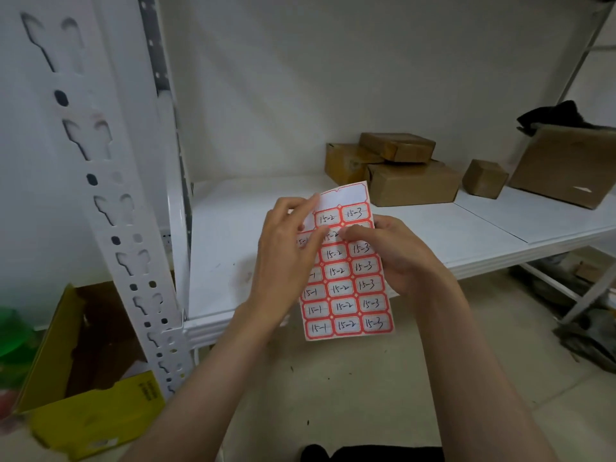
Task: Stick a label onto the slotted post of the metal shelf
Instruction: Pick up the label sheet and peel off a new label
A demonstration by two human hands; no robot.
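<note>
White slotted post (110, 208) stands well left of the label sheet (346, 288), shelf board (433, 228) behind the sheet, left hand (286, 255) grip pinching its upper-left labels, right hand (396, 258) grip curled round its right edge.

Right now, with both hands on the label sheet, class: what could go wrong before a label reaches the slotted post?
1. The left hand and right hand pick at the label sheet in mid-air; a label might tear or curl onto itself.
2. The slotted post is full of holes, so a label may bridge a slot and stick poorly.
</note>
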